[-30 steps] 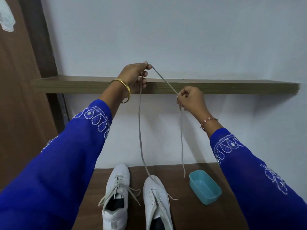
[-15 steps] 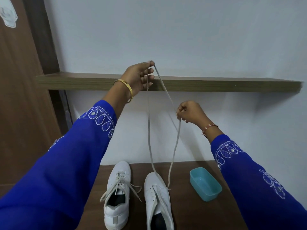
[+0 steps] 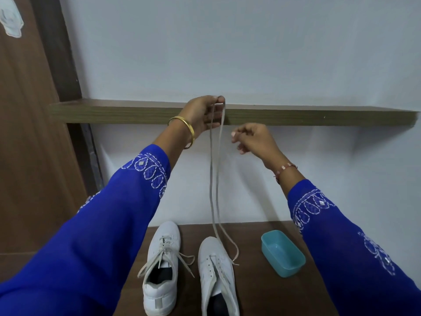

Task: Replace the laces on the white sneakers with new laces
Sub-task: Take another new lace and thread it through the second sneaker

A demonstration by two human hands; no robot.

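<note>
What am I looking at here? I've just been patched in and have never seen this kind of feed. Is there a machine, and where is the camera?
There is no machine. A person is working with two bare hands, and the single camera sits on their head, looking forward and down, so the blue sleeves at the edges are their own arms.

The left hand, raised in front of a wall shelf, pinches a grey lace folded over its fingertips; both strands hang down to the right sneaker, whose eyelets look mostly unlaced. The right hand is beside the lace with fingers loosely curled; its grip holds nothing.

On the brown table stand that shoe, the left sneaker with its lace in, and a teal tub to the right.
</note>
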